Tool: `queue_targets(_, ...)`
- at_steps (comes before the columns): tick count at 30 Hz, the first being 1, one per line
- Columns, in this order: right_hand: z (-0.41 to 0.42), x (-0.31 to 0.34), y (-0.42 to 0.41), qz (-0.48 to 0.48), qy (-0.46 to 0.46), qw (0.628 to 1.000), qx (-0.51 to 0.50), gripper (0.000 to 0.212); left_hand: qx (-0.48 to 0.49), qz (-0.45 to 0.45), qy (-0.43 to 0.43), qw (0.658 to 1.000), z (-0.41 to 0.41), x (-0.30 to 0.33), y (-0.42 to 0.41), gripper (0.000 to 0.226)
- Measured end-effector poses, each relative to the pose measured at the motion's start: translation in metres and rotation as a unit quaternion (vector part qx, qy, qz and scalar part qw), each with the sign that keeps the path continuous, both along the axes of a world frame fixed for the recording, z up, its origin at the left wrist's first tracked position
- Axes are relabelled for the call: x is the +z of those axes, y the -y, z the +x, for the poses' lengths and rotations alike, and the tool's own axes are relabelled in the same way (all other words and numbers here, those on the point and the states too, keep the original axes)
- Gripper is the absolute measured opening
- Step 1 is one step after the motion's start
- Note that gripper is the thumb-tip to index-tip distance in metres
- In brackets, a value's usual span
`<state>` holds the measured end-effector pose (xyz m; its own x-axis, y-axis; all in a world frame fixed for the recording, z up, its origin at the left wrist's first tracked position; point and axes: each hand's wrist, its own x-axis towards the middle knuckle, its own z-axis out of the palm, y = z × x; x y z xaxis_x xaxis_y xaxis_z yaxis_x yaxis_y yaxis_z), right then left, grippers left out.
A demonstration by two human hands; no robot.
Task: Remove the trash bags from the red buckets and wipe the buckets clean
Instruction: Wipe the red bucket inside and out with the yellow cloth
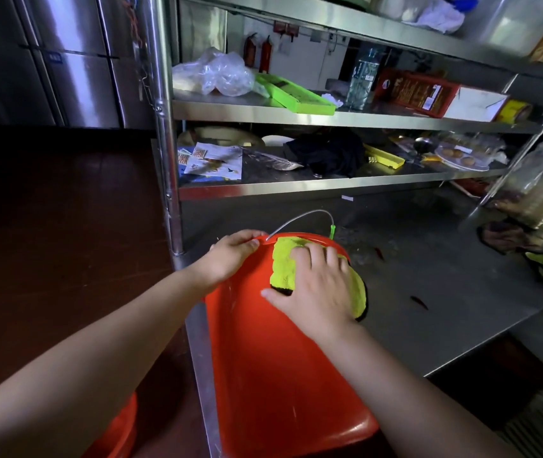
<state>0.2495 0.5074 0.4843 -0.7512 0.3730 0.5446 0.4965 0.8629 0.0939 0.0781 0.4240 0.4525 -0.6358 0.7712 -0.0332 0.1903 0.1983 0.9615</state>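
Glossy plastic bucket (276, 365), fuzzy cloth (285, 264)

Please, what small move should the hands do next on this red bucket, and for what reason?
Probably slide the right hand with the yellow cloth down the wall of the red bucket, toward the person. The cloth lies flat near the rim, so most of the wall below it looks unwiped. The left hand grips the rim and should keep the tilted bucket steady on the steel table.

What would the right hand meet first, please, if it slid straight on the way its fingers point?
Probably the bucket's rim, just beyond the fingertips of the right hand pressing the yellow cloth. Past that, the wire handle, though depth is unclear.
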Motion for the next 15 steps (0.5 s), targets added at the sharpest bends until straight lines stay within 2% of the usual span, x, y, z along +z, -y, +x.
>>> queue_targets(2, -0.002, 0.004, -0.002, -0.017, 0.007, 0.999, -0.031, 0.051, 0.005, 0.008, 0.012, 1.000, 0.005, 0.005, -0.001, 0.025)
queue_targets(5, 0.006, 0.012, -0.008, -0.042, -0.017, 0.999, -0.008, 0.037, 0.000, 0.007, 0.007, 1.000, 0.009, 0.006, -0.003, 0.026)
queue_targets(7, 0.016, 0.027, -0.014, -0.105, -0.068, 0.992, -0.008, 0.026, -0.002, 0.007, 0.005, 1.000, 0.011, 0.009, -0.003, 0.024)
queue_targets(8, 0.021, 0.038, -0.017, -0.165, -0.095, 0.982, -0.006, 0.021, -0.002, 0.014, 0.014, 1.000, 0.012, 0.011, -0.003, 0.020)
queue_targets(10, 0.026, 0.061, -0.023, -0.334, -0.162, 0.928, 0.034, 0.013, -0.008, 0.022, 0.031, 0.999, 0.015, 0.016, -0.003, 0.026)
queue_targets(12, 0.027, 0.088, -0.028, -0.512, -0.234, 0.822, 0.086, 0.017, -0.019, 0.020, 0.047, 0.999, 0.016, 0.021, -0.003, 0.028)
queue_targets(13, 0.027, 0.099, -0.032, -0.570, -0.254, 0.776, 0.097, 0.024, -0.027, 0.017, 0.045, 0.998, 0.017, 0.024, -0.002, 0.027)
queue_targets(14, 0.026, 0.108, -0.036, -0.604, -0.262, 0.747, 0.090, 0.026, -0.035, 0.016, 0.041, 0.998, 0.018, 0.026, -0.002, 0.026)
queue_targets(15, 0.024, 0.114, -0.040, -0.619, -0.258, 0.738, 0.076, 0.022, -0.031, 0.022, 0.033, 0.999, 0.019, 0.029, -0.003, 0.025)
